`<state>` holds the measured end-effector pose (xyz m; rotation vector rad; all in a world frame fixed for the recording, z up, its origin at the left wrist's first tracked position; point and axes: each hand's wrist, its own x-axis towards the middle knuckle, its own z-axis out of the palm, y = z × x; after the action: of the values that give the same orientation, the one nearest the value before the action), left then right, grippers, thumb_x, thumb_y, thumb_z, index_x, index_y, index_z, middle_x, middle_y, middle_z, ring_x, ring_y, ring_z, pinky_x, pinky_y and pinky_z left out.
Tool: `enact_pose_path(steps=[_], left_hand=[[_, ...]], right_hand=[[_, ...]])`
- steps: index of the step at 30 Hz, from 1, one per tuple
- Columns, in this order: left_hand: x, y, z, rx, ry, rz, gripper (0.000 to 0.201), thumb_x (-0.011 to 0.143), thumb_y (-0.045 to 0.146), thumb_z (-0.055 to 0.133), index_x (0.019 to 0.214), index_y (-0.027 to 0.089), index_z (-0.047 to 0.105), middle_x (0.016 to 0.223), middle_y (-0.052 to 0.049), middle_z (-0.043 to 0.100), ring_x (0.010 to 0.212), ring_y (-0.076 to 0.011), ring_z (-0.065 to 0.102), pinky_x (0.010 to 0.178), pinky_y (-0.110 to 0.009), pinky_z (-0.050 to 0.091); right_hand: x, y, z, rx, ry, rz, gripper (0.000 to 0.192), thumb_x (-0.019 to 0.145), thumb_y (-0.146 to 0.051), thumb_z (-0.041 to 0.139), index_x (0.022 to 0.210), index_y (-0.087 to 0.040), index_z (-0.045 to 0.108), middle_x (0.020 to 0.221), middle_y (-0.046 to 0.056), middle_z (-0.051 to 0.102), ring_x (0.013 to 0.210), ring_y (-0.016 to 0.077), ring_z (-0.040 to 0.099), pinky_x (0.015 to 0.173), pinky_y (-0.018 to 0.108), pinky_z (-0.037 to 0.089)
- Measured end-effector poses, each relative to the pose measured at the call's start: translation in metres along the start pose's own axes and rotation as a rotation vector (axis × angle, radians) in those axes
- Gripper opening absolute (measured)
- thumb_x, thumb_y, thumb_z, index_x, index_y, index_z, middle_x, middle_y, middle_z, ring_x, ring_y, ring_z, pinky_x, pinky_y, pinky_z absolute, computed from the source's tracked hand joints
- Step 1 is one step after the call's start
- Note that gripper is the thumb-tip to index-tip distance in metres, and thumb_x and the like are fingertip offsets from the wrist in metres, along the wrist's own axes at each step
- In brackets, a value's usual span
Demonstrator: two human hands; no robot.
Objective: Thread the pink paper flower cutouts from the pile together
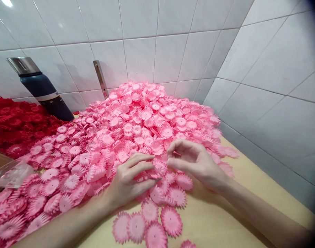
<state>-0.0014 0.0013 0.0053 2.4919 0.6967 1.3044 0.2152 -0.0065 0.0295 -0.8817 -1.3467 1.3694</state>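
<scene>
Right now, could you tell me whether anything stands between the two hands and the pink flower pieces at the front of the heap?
Nothing visible does. The left hand rests directly on the pink flower pieces, and the right hand pinches at them beside it.

One head-worn view looks forward and down, close over the surface (250, 206). It faces a tiled wall corner (214, 82) just beyond.

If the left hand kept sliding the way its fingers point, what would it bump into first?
Probably the right hand. The left hand lies on the pink paper flowers with its fingers pointing right, and the right hand's fingertips sit just beyond them. Depth is hard to judge, so it might only brush more flowers.
</scene>
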Motion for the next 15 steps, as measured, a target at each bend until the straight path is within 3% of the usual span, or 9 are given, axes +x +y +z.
enact_pose_path(steps=[2, 4, 9, 12, 15], left_hand=[[-0.0005, -0.0001, 0.0000, 0.016, 0.009, 0.004, 0.024, 0.073, 0.011, 0.075, 0.095, 0.013, 0.067, 0.106, -0.014, 0.071, 0.096, -0.0205, 0.070, 0.083, -0.032, 0.059], [-0.0006, 0.0002, 0.0001, 0.019, 0.015, 0.007, 0.025, 0.074, 0.012, 0.074, 0.098, 0.014, 0.067, 0.107, -0.013, 0.070, 0.095, -0.0193, 0.070, 0.082, -0.030, 0.060], [0.0004, 0.0014, 0.0026, -0.038, 0.084, 0.047, 0.042, 0.075, 0.009, 0.073, 0.115, 0.016, 0.060, 0.106, -0.009, 0.071, 0.099, -0.0170, 0.069, 0.086, -0.028, 0.059], [-0.0003, 0.0016, 0.0044, -0.072, 0.125, 0.060, 0.052, 0.072, 0.005, 0.073, 0.120, 0.014, 0.055, 0.104, -0.009, 0.070, 0.099, -0.0165, 0.068, 0.088, -0.027, 0.058], [-0.0025, 0.0013, 0.0038, -0.076, 0.142, -0.005, 0.050, 0.071, 0.003, 0.073, 0.116, 0.015, 0.056, 0.102, -0.008, 0.069, 0.096, -0.0164, 0.068, 0.086, -0.027, 0.058]], right_hand=[[-0.0028, 0.0008, 0.0065, -0.141, -0.091, -0.012, 0.029, 0.066, -0.010, 0.081, 0.088, -0.022, 0.066, 0.086, -0.001, 0.064, 0.080, 0.0132, 0.058, 0.073, 0.026, 0.047], [-0.0046, 0.0017, 0.0110, -0.228, -0.112, -0.004, 0.025, 0.071, -0.011, 0.078, 0.090, -0.022, 0.066, 0.088, 0.000, 0.066, 0.081, 0.0137, 0.060, 0.074, 0.027, 0.048], [-0.0052, 0.0051, 0.0130, -0.186, -0.096, 0.029, 0.014, 0.077, -0.015, 0.073, 0.086, -0.020, 0.064, 0.084, -0.001, 0.064, 0.076, 0.0120, 0.060, 0.070, 0.026, 0.049], [-0.0051, 0.0064, 0.0121, -0.173, -0.060, 0.003, 0.015, 0.076, -0.016, 0.073, 0.085, -0.020, 0.062, 0.081, -0.002, 0.061, 0.073, 0.0107, 0.058, 0.066, 0.024, 0.048], [-0.0036, 0.0056, 0.0091, -0.169, 0.055, -0.045, 0.008, 0.079, -0.017, 0.068, 0.083, -0.020, 0.061, 0.076, -0.001, 0.059, 0.069, 0.0103, 0.054, 0.062, 0.023, 0.046]])
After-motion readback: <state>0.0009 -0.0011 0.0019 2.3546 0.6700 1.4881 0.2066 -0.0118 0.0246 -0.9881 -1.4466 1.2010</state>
